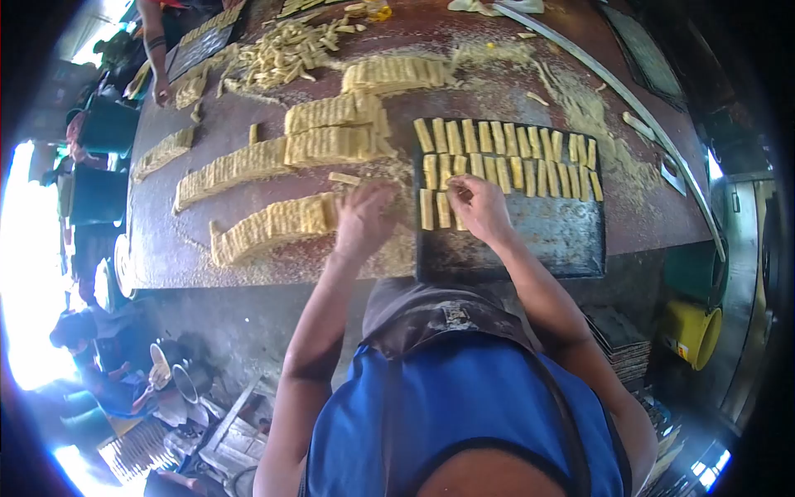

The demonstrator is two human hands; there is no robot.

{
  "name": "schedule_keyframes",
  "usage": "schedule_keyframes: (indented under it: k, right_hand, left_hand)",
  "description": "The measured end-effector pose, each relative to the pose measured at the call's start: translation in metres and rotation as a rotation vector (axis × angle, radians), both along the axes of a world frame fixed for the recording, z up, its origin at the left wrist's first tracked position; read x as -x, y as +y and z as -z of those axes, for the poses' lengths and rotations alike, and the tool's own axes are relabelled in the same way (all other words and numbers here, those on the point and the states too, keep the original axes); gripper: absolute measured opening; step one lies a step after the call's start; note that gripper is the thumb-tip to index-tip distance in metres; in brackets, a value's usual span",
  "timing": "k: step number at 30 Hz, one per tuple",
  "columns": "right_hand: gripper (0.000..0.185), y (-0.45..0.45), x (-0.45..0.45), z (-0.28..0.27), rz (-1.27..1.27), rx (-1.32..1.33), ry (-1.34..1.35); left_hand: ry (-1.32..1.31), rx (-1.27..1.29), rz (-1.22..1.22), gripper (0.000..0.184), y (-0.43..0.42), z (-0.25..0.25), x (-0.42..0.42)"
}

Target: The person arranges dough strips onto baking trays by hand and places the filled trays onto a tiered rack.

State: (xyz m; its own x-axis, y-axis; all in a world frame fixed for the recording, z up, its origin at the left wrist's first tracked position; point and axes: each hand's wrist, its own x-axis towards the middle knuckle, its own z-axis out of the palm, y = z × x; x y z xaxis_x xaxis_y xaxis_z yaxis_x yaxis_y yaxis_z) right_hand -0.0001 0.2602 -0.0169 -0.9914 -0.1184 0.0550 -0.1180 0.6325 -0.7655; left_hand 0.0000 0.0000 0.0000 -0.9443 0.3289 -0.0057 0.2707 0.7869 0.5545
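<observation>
A dark metal tray (530,240) lies on the reddish table, with two full rows of pale dough sticks and a shorter third row beginning at its left. My right hand (479,203) is over the left part of the tray, its fingers pinched together at the third row; what they hold, if anything, is hidden. My left hand (366,217) rests at the right end of a row of upright dough sticks (273,228), its fingers bent and partly blurred. One loose stick (344,178) lies just above my left hand.
More rows of sticks (232,170) and a loose heap (286,54) lie beyond. A long curved strip (629,99) crosses the table's right side. At the upper left is another person's arm (156,50). A yellow bucket (691,334) stands below the table's right edge.
</observation>
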Motion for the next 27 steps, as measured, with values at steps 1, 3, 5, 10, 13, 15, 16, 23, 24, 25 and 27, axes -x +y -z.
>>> schedule_keyframes:
  k: [1,3,5,10,13,15,16,23,24,25,27]
  right_hand:
    - [0.041,-0.009,0.003,-0.004,-0.049,0.130,-0.278]
    - [0.048,-0.082,0.031,-0.006,-0.112,0.359,-0.595]
    - [0.070,-0.145,0.042,-0.005,-0.137,0.535,-0.772]
    - [0.041,-0.224,0.061,-0.004,0.077,0.448,-0.853]
    - [0.038,-0.241,0.062,0.005,-0.012,0.180,-0.638]
    - [0.032,-0.251,0.062,0.001,0.009,0.018,-0.538]
    - [0.032,-0.252,0.062,-0.009,0.033,0.031,-0.549]
    - [0.050,-0.243,0.062,0.015,0.003,0.290,-0.650]
    - [0.050,-0.238,0.061,0.017,0.022,0.288,-0.647]
    - [0.050,-0.232,0.059,0.021,0.005,0.465,-0.663]
    - [0.050,-0.211,0.055,0.011,-0.011,0.642,-0.672]
  left_hand:
    - [-0.044,-0.086,-0.049,0.065,-0.014,-0.003,0.007]
    - [0.039,0.147,-0.096,0.073,-0.077,-0.017,0.038]
    - [-0.121,0.343,-0.118,0.082,-0.112,-0.045,0.043]
    - [-0.037,0.251,0.001,0.095,-0.155,-0.009,0.039]
    - [0.054,0.145,-0.028,0.088,-0.158,0.003,0.032]
    - [0.091,0.092,-0.024,0.083,-0.164,0.013,0.030]
    - [0.123,0.062,-0.024,0.081,-0.166,0.015,0.029]
    - [0.211,-0.014,-0.010,0.073,-0.166,0.024,0.025]
    - [0.211,-0.023,0.007,0.073,-0.165,0.024,0.025]
    - [0.177,0.028,0.014,0.073,-0.166,0.021,0.026]
    - [0.110,0.139,0.017,0.076,-0.165,0.011,0.025]
